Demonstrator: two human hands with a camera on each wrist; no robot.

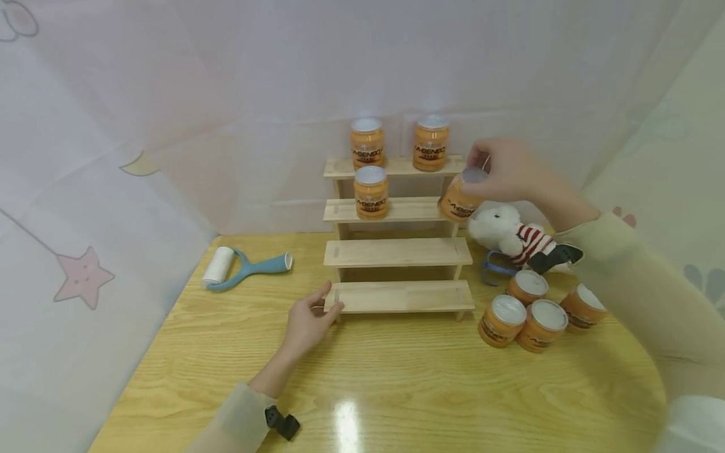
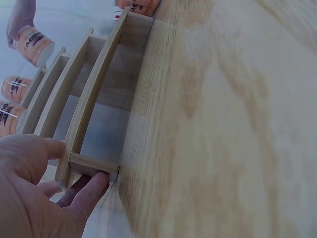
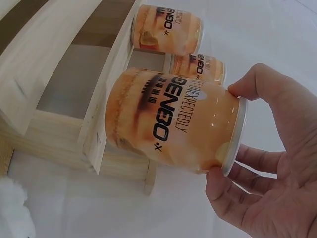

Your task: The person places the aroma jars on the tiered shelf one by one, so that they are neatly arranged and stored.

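On the wooden table (image 1: 396, 377), a 4-tier wooden rack (image 1: 398, 251) holds 3 orange jars (image 1: 370, 192), while the right hand (image 1: 501, 170) grips a 4th, tilted orange can (image 1: 457, 200) by its lid end at the right end of the 2nd shelf from the top, and the left hand (image 1: 308, 324), fingers relaxed, touches the left end of the lowest shelf. Only the head view shows 4 more cans (image 1: 529, 311), a plush toy (image 1: 510, 234) and a lint roller (image 1: 243, 267); the right wrist view alone shows the can's base touching the shelf edge; the left wrist view crops the held can, and the label print is hard to read.
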